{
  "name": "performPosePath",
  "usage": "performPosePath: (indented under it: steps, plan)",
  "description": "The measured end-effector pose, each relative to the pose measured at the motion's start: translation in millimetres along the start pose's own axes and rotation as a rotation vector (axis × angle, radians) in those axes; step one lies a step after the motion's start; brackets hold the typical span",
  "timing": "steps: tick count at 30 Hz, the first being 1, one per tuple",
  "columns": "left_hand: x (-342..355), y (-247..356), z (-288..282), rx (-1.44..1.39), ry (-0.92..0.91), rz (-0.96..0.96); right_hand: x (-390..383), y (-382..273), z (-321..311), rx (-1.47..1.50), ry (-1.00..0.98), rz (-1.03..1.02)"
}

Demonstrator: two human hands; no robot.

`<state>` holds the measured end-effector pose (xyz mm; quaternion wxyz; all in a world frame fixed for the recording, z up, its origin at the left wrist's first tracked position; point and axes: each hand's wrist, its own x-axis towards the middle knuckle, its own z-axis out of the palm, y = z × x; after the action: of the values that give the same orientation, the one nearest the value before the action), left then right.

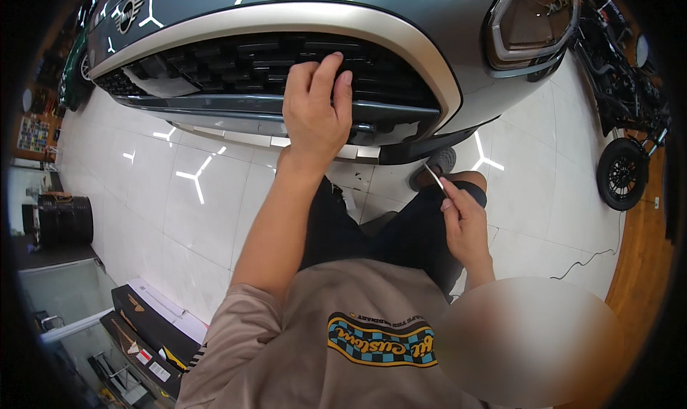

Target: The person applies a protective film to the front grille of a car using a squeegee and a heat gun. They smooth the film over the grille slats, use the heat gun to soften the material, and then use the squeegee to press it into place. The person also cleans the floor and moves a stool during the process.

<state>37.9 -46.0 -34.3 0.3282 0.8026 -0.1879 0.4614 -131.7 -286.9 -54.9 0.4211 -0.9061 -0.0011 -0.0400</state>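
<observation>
The grey car front (456,30) has a black slatted grille (250,69) inside a pale satin surround (408,30). My left hand (318,108) reaches up to the grille, its fingers curled against the slats near the middle; what the fingertips grip is partly hidden. Below the bumper's right end, my right hand (461,219) holds a slim pointed silver tool (434,174), tip upward, clear of the car. A headlight (529,22) sits above at the right.
A black motorcycle (601,80) stands at the right, with a cable (583,264) on the tiled floor (193,223). Dark boxes (147,341), a black drum (68,219) and a green vehicle (71,80) are at the left. My legs are bent beneath the bumper.
</observation>
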Motion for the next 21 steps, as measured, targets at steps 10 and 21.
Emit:
performPosePath:
  steps: [10, 21]
  plan:
    - [31.2, -3.1, -15.7, 0.224, -0.140, 0.302, 8.8, -16.2, 9.7, 0.119, -0.005, -0.086]
    - [53.8, -16.6, -15.7, 0.082, -0.187, 0.582, 14.4, -10.6, 17.7, 0.282, 0.056, -0.078]
